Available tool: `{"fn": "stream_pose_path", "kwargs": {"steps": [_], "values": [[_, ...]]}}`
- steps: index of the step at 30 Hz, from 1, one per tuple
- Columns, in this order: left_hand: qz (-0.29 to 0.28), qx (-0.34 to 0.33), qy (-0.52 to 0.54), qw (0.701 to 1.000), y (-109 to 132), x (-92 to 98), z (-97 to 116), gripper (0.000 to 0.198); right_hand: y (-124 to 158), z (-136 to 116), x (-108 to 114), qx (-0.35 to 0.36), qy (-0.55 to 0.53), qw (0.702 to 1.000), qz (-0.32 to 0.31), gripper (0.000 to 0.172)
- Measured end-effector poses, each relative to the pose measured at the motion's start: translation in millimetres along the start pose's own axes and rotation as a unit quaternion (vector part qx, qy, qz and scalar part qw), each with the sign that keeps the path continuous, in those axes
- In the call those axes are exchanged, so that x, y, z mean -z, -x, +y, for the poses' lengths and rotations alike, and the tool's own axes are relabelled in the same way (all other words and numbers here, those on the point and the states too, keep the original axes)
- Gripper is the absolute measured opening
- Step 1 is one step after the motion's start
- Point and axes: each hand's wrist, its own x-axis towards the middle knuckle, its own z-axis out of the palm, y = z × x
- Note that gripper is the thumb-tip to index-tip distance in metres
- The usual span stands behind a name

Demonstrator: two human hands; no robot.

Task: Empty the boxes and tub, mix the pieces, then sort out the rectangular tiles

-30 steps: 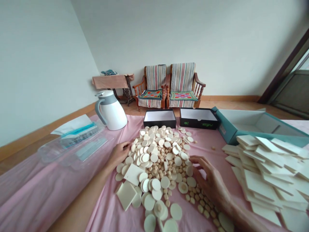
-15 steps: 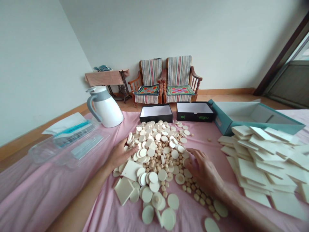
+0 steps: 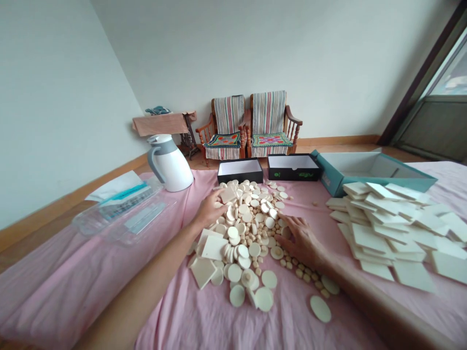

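My left hand point(image 3: 209, 211) reaches over the far left of a heaped pile of cream round discs and small round plugs point(image 3: 251, 233). Its fingertips touch a cream square tile point(image 3: 228, 194) lying tilted on the pile; I cannot tell whether they grip it. My right hand point(image 3: 301, 241) rests with spread fingers on the pile's right side, among discs and plugs. More square tiles point(image 3: 213, 247) lie at the near left of the pile. Loose discs point(image 3: 320, 308) lie on the pink cloth point(image 3: 175, 316) nearer me.
A large spread of cream square tiles point(image 3: 386, 233) covers the right of the cloth. Beyond the pile stand two open black boxes point(image 3: 240, 170) point(image 3: 294, 166) and a teal box point(image 3: 365, 167). A white jug point(image 3: 170, 163) and a clear plastic case point(image 3: 124, 211) stand at the left.
My left hand has moved forward to the pile's far side, where a square tile now lies at its fingertips. My right hand has shifted slightly. The view has swung a little.
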Motion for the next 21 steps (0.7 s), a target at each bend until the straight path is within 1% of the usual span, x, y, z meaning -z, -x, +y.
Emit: {"fn": "stream_pose_path", "kwargs": {"steps": [6, 8, 11, 13, 14, 16, 17, 18, 19, 21], "values": [[-0.038, -0.083, -0.015, 0.996, -18.0, -40.7, 44.0, 0.039, 0.1, -8.9, 7.8, -0.006, -0.005, 1.0, -0.023, 0.057], [-0.049, -0.114, -0.019, 0.992, -22.9, -47.3, 56.8, 0.038, -1.4, -9.6, 8.7, -0.013, -0.015, 1.0, -0.024, 0.055], [-0.05, -0.144, -0.027, 0.988, -22.0, -45.2, 71.1, 0.04, -9.7, -1.8, 11.8, -0.02, -0.033, 0.999, 0.0, 0.041], [-0.034, -0.159, -0.04, 0.986, -12.9, -38.4, 77.1, 0.038, -20.4, 10.1, 17.3, -0.041, -0.015, 0.999, 0.029, 0.035], [-0.02, -0.174, -0.05, 0.983, -5.7, -34.6, 79.3, 0.035, -27.1, 17.4, 21.0, -0.066, 0.004, 0.997, 0.045, 0.035], [-0.001, -0.22, -0.076, 0.973, 13.0, -28.7, 83.5, 0.031, -41.9, 31.9, 28.3, -0.142, 0.03, 0.987, 0.072, 0.038], [-0.008, -0.247, -0.087, 0.965, 23.9, -27.4, 85.8, 0.029, -49.5, 37.8, 30.6, -0.177, 0.03, 0.98, 0.081, 0.04], [-0.032, -0.274, -0.096, 0.956, 35.1, -27.6, 88.3, 0.028, -56.9, 41.9, 31.3, -0.203, 0.023, 0.975, 0.084, 0.042], [-0.07, -0.301, -0.102, 0.946, 46.3, -29.3, 91.0, 0.027, -63.9, 43.7, 29.9, -0.217, 0.01, 0.973, 0.083, 0.042], [-0.151, -0.352, -0.116, 0.916, 66.8, -36.7, 96.7, 0.027, -76.3, 39.1, 20.7, -0.213, -0.016, 0.974, 0.069, 0.041]]}}
